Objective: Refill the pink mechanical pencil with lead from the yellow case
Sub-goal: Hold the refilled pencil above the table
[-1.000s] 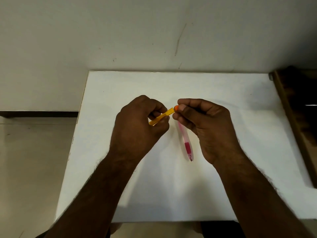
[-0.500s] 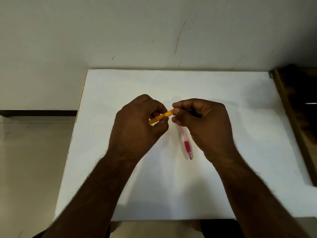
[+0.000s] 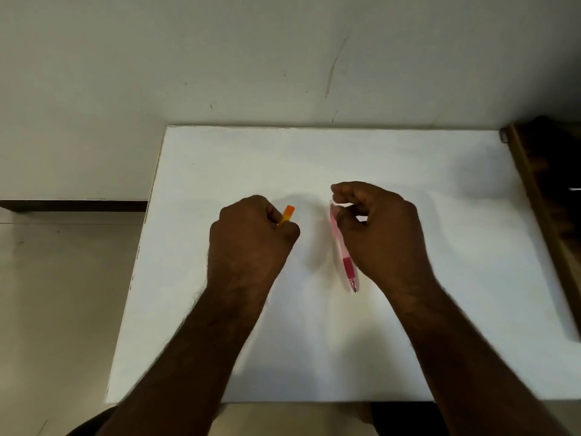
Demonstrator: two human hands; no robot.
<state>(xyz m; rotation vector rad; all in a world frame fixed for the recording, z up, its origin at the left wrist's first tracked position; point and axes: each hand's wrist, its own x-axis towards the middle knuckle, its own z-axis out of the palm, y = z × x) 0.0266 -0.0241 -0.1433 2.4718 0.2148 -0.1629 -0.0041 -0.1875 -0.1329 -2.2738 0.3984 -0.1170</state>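
My left hand (image 3: 251, 243) is closed around the yellow lead case (image 3: 287, 214); only the case's orange-yellow end sticks out above the knuckles. The pink mechanical pencil (image 3: 344, 250) lies on the white table (image 3: 314, 341), tip pointing toward me. My right hand (image 3: 383, 234) sits just right of it. Its thumb and forefinger are pinched together above the pencil's upper end, and a curled finger touches that end. I see nothing in the pinch; a thin lead would be too small to make out.
The white table butts against a pale wall at the back. A dark wooden piece of furniture (image 3: 547, 190) runs along its right edge. Tiled floor (image 3: 63, 309) lies beyond the left edge.
My hands have parted. The right hand let go of the case's end and moved right to the pencil's top. The left hand drew the case left and turned it more upright.
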